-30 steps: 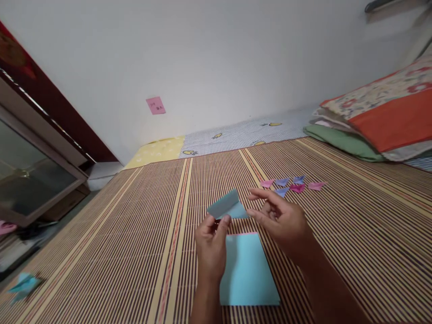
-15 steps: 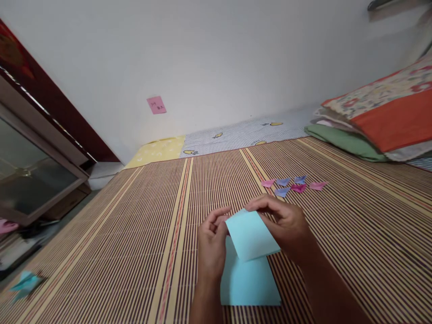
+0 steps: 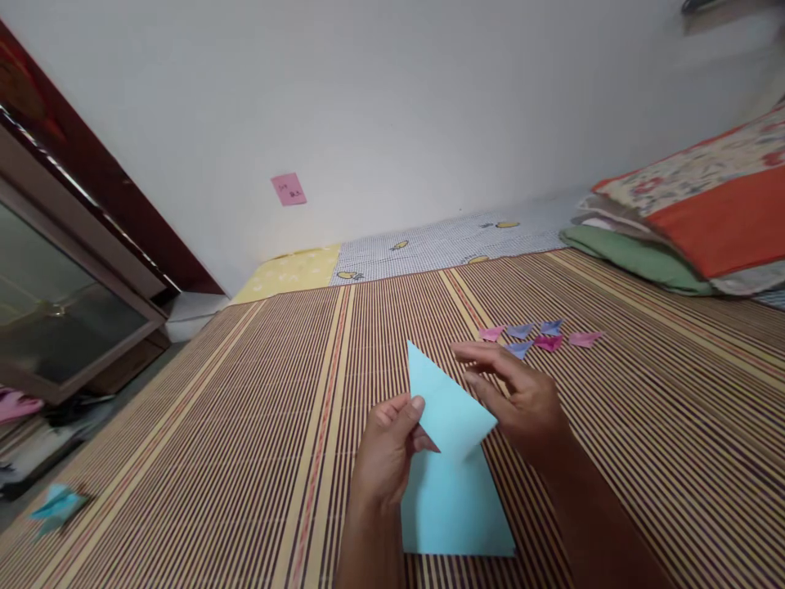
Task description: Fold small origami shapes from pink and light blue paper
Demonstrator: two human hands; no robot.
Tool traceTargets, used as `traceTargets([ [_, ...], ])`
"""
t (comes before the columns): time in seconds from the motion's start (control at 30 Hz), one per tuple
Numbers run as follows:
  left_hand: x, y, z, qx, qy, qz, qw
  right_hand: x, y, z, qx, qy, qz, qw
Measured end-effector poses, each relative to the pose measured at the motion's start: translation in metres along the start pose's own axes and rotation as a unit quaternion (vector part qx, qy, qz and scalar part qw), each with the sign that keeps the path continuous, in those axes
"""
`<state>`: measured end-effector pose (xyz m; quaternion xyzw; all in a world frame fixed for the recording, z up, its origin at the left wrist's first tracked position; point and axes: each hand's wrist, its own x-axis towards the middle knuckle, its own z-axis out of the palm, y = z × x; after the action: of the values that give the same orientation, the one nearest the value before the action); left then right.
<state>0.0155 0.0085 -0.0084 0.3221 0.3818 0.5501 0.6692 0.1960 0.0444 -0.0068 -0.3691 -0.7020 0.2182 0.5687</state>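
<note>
A light-blue sheet of paper [image 3: 450, 401], showing a triangular outline with one point upward, is pinched at its left edge by my left hand [image 3: 392, 442]. The thumb lies on its front and the fingers are behind. My right hand [image 3: 518, 393] hovers at the paper's right side, fingers spread and apart from it. Beneath the held paper, a second light-blue paper [image 3: 459, 507] lies on the striped mat [image 3: 245, 458], its upper part hidden.
Several small folded pink and blue paper pieces [image 3: 548, 343] lie beyond my right hand. A crumpled-looking blue folded paper [image 3: 60, 507] sits far left. Folded bedding [image 3: 705, 221] is stacked at right. A pink note [image 3: 288, 189] is on the wall.
The held paper has turned from a square-looking outline to a triangle pointing up. My right hand has let go of it and opened, while the left hand keeps its pinch.
</note>
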Motion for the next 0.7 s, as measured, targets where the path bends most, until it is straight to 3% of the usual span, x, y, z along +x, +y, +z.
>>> traceTargets([
  [0.1, 0.001, 0.005, -0.006, -0.033, 0.046, 0.017, 0.998, 0.0, -0.002, -0.001, -0.046, 0.012, -0.034, 0.998],
  [0.27, 0.002, 0.013, -0.014, -0.061, 0.084, 0.035, 0.994, 0.0, -0.02, 0.004, -0.101, -0.088, -0.107, 0.985],
  [0.43, 0.001, 0.014, -0.018, -0.056, 0.069, 0.038, 0.995, -0.004, -0.027, 0.014, -0.109, -0.158, -0.122, 0.974],
  [0.7, -0.002, 0.013, -0.009, -0.029, 0.038, 0.049, 0.998, -0.004, -0.027, 0.013, -0.091, -0.14, -0.117, 0.979],
])
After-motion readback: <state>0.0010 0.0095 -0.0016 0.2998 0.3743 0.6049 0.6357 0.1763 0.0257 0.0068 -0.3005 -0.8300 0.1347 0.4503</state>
